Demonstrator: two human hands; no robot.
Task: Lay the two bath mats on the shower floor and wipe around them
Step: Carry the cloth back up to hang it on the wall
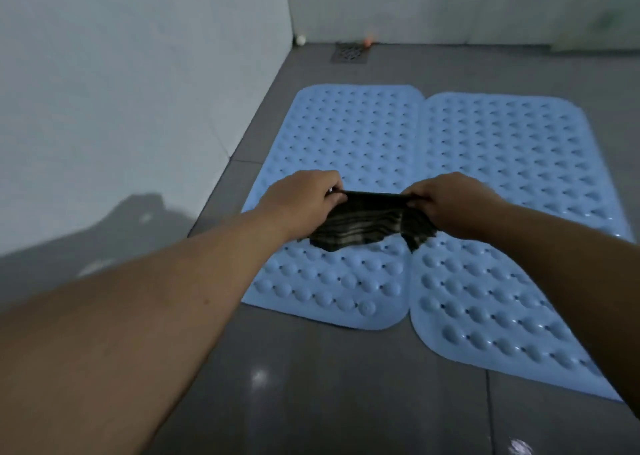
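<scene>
Left hand pinched closed on one end of a dark striped cloth, right hand pinched closed on the other end, cloth stretched between them above two blue bumpy bath mats lying flat, edges touching, on the grey shower floor.

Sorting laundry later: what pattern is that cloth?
Dark cloth with wavy lighter stripes, in the head view.
</scene>
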